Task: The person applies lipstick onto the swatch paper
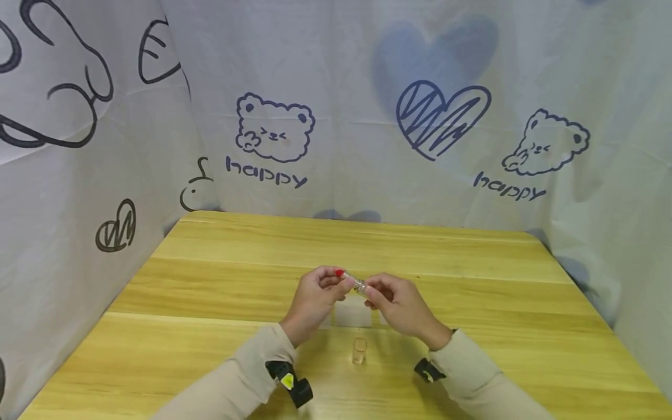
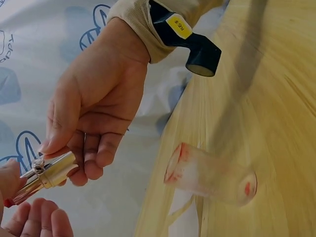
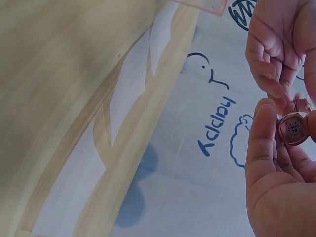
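Observation:
A gold lipstick [image 1: 359, 286] with a red tip is held between both hands, above the table. My left hand [image 1: 313, 297] pinches it near the red end. My right hand [image 1: 405, 302] grips its base between thumb and fingers. In the left wrist view the metal tube [image 2: 55, 170] slants down toward the red tip. The right wrist view shows the round base end [image 3: 294, 129] with a small printed label. Nearer the body, below the hands, a clear cap [image 1: 359, 352] stands on the table; the left wrist view shows red smears inside the cap [image 2: 210, 174].
White rectangles of paper [image 1: 353, 315] lie on the wooden table [image 1: 210, 291] under and beyond the hands. White cloth with drawn bears and hearts hangs behind the table [image 1: 346, 175] and along its sides. A black camera strap [image 1: 290, 382] sits on each wrist.

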{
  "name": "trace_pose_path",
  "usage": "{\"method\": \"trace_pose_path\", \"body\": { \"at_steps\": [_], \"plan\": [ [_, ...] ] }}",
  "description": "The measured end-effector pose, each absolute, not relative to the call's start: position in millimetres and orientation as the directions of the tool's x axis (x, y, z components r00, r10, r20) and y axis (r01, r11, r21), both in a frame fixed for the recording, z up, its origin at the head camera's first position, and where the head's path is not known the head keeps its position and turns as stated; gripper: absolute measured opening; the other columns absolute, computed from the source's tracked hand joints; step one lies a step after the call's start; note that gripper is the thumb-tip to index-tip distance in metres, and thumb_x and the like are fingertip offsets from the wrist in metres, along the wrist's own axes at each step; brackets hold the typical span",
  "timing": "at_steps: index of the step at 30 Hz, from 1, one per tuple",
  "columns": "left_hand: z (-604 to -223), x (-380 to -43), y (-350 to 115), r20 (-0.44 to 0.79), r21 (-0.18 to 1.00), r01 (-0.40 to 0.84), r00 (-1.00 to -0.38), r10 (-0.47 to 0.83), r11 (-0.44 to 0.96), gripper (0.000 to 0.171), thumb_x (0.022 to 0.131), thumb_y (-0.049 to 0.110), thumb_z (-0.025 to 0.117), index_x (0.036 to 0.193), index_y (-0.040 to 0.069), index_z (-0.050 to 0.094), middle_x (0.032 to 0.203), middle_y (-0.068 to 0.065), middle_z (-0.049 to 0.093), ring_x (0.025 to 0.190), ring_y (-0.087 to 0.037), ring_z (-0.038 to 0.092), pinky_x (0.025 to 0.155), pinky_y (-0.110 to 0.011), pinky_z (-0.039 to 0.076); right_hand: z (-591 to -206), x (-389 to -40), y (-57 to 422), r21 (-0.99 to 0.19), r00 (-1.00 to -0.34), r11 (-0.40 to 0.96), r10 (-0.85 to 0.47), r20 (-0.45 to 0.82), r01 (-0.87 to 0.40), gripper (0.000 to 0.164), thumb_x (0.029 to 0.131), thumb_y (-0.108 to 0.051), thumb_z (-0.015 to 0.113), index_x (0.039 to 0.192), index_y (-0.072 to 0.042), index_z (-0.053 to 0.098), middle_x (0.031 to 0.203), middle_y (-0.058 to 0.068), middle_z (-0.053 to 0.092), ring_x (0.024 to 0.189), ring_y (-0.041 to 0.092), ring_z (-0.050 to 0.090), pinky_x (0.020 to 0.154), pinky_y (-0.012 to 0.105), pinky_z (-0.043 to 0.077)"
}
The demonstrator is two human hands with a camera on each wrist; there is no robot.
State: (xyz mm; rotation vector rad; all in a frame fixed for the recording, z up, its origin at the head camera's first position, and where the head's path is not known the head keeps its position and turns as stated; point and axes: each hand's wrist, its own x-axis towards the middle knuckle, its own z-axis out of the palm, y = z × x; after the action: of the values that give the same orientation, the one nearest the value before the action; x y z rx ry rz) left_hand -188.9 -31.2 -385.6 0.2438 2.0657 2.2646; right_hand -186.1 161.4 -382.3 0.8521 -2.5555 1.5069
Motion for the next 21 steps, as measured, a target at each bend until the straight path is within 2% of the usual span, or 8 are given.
{"method": "trace_pose_path", "body": {
  "at_steps": [7,13,21],
  "plan": [
    [-388,-190,-43,0.021,1.000,0.021,-0.983,0.182,-0.002,0.036,0.091,0.016,0.070,0.120,-0.001,0.056,0.112,-0.014,0.062,0.096,-0.021,0.062,0.084,-0.041,0.052,-383,-191,161,-0.771,-0.850,0.404,-0.412,0.327,-0.492,0.016,0.098,-0.013,0.059,0.105,0.000,0.065,0.087,0.006,0.067,0.073,0.017,0.063,0.063,0.027,0.053],
    [-393,-190,-58,0.022,0.982,0.055,-0.983,0.180,0.182,0.036,0.090,0.011,0.071,0.121,0.000,0.056,0.117,-0.013,0.060,0.096,-0.023,0.061,0.078,-0.037,0.053,-387,-198,160,-0.756,-0.862,0.451,-0.411,0.296,-0.475,0.015,0.096,-0.011,0.062,0.107,-0.001,0.064,0.096,0.007,0.067,0.084,0.017,0.064,0.072,0.028,0.054],
    [-398,-197,-76,0.013,0.911,0.086,-0.983,0.182,0.403,0.039,0.089,0.013,0.071,0.125,0.005,0.058,0.126,-0.012,0.058,0.105,-0.026,0.058,0.084,-0.041,0.051,-386,-206,154,-0.746,-0.866,0.475,-0.415,0.277,-0.466,0.016,0.092,-0.008,0.067,0.106,-0.001,0.063,0.095,0.006,0.067,0.081,0.016,0.065,0.069,0.026,0.054]
  ]
}}
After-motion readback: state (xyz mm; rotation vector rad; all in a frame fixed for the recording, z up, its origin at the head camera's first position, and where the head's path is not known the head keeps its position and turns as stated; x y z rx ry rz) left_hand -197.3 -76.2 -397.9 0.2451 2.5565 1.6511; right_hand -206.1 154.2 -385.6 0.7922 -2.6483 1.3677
